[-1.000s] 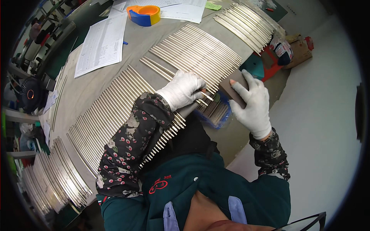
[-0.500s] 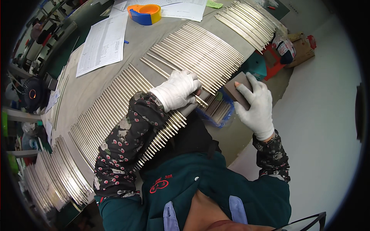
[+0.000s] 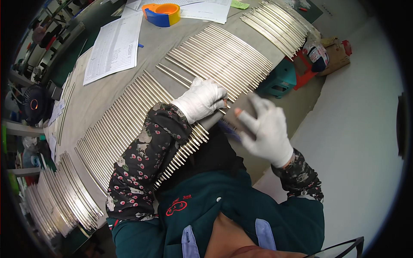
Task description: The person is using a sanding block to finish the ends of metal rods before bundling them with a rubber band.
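Note:
My left hand (image 3: 200, 100), in a white glove, is closed over a metal rod (image 3: 173, 74) at the table edge, in the gap between two rows of rods. The rod's near end lies hidden behind my hands. Blurred by motion, my gloved right hand (image 3: 270, 135) grips a flat grey-brown block (image 3: 245, 112) close to that end; I cannot tell whether the block touches the rod. On the right of my left hand lies one row of silvery rods (image 3: 223, 58), and under my left forearm another row of rods (image 3: 124, 114).
A blue bin (image 3: 230, 129) is partly hidden below my right hand. Further rod bundles lie at far right (image 3: 275, 26) and lower left (image 3: 71, 191). Behind are printed sheets (image 3: 114, 49) and an orange-and-blue tape dispenser (image 3: 161, 15). A teal stool (image 3: 279, 79) stands at right.
My right hand has moved left with the block, toward the rod's near end. My left hand has shifted slightly to the right along the rod.

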### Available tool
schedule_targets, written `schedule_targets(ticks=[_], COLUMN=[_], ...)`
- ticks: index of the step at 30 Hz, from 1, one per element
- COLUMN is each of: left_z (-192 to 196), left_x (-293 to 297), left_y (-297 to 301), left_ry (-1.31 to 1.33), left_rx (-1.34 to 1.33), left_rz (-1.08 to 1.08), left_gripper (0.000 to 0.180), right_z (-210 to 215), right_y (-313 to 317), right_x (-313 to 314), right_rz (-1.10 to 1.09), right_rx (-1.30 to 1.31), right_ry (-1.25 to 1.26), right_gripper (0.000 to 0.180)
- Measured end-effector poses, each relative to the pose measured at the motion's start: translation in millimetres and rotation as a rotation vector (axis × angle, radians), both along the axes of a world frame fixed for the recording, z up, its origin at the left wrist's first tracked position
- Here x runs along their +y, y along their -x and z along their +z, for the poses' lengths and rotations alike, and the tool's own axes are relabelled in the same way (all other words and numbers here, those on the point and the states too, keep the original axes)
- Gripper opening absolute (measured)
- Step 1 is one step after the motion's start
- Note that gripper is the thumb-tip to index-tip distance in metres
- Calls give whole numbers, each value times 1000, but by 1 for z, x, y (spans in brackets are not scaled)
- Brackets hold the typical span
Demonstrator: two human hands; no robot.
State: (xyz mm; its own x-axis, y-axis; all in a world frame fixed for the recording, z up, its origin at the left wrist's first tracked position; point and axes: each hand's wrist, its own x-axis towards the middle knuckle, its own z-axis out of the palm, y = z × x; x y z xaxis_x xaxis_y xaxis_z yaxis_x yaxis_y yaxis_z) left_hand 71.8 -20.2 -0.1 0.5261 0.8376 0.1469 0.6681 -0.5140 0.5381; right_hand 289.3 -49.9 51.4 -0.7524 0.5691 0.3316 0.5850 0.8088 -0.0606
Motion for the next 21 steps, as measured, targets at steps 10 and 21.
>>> schedule_targets(ticks=[10, 21], left_z=[-1, 3], left_x=[-1, -2], left_y=[-1, -1], left_ry=[-1, 28], left_rx=[-39, -19], left_rz=[-3, 6], left_gripper=[8, 11], right_z=[8, 3], right_y=[-9, -21], right_x=[21, 30], right_rz=[-201, -212], right_rx=[-63, 44], right_ry=[-126, -187], right_gripper=[43, 42])
